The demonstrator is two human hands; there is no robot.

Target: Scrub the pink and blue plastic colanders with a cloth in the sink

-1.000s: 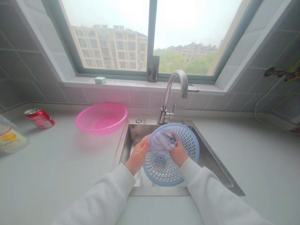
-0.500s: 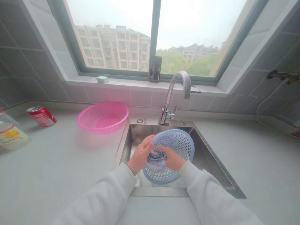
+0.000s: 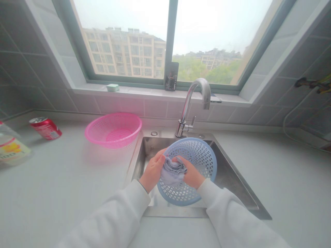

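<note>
A blue plastic colander [image 3: 204, 155] with small cut-out holes is held tilted over the steel sink [image 3: 227, 179]. My left hand [image 3: 153, 170] grips its left rim, thumb on the inside and the other fingers hidden behind the wall. Inside the colander, my right hand [image 3: 190, 172] is closed on a bunched grey-white cloth [image 3: 173, 172], pressing it against the inner wall near my left thumb. Part of the cloth hangs in folds below the right fingers.
Behind the sink rises a chrome faucet [image 3: 190, 100]. A pink basket [image 3: 113, 131] stands on the counter to the left, with a red can [image 3: 46, 128] and a labelled bottle [image 3: 11, 146] farther left. A small green box [image 3: 112, 87] lies on the windowsill.
The colander has tipped a little more toward me and its right side has shifted slightly right and up. Both hands keep their holds, the cloth moving slightly up the inner wall.
</note>
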